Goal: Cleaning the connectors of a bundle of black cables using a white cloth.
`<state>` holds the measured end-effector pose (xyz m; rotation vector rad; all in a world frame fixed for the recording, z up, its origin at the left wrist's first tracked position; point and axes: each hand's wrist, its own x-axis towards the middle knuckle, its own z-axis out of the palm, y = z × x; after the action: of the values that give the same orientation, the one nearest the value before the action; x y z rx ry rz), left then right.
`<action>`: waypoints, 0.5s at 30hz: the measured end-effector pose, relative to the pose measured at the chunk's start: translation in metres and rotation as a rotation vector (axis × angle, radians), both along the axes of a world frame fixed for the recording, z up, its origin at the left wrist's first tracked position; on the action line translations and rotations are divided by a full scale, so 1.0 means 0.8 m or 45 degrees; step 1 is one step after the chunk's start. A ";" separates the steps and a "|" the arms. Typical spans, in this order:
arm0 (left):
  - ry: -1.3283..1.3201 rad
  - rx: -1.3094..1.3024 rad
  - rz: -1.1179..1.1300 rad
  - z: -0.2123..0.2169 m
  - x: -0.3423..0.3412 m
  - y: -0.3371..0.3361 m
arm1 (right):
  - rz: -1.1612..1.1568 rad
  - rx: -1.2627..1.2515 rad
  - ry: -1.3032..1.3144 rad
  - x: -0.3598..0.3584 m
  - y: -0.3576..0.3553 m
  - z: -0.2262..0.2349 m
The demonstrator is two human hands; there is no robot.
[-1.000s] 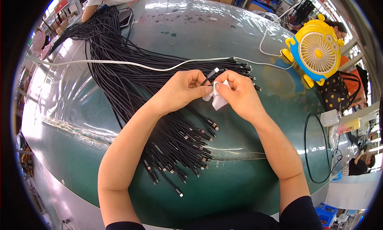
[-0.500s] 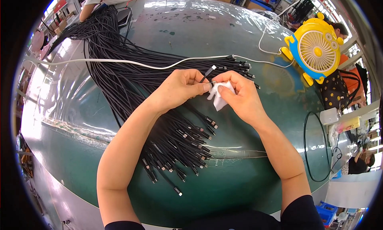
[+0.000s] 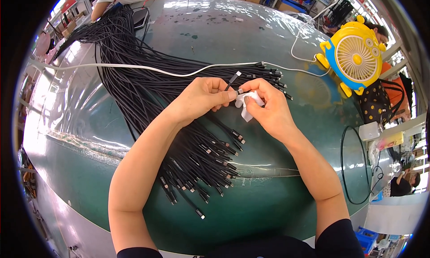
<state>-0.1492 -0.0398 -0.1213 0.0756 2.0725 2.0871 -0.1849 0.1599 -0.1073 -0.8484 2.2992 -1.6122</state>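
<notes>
Between thumb and fingers, my left hand (image 3: 207,96) pinches a black cable; one connector end (image 3: 235,77) with a bright metal tip sticks up above the fingers. A second small metal tip (image 3: 239,91) shows at my left thumb, pointing to my right hand. My right hand (image 3: 270,105) is closed on a crumpled white cloth or tissue (image 3: 247,111), close beside that tip; whether the cloth touches it I cannot tell. Under and around my left forearm lies a big bundle of black cables (image 3: 148,85), with many connector ends (image 3: 204,157) fanned out toward me.
A white cord (image 3: 156,69) runs across the bundle to a yellow and blue fan (image 3: 356,56) at the right. Beyond it sit a dotted bag (image 3: 376,101) and a looped black cable (image 3: 342,168). A person's arm (image 3: 101,9) rests at the far left of the green table (image 3: 264,208).
The cloth has shifted slightly back from the small metal tip, which now shows more plainly. My left hand stays nearly in place, still pinching the cable.
</notes>
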 end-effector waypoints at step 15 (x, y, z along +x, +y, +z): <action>-0.083 0.019 0.009 0.012 0.008 0.009 | 0.017 0.147 0.047 -0.004 -0.004 0.011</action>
<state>-0.1428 -0.0322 -0.1121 0.0024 2.0226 2.0809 -0.1881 0.1569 -0.0987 -0.8718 2.3802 -1.4541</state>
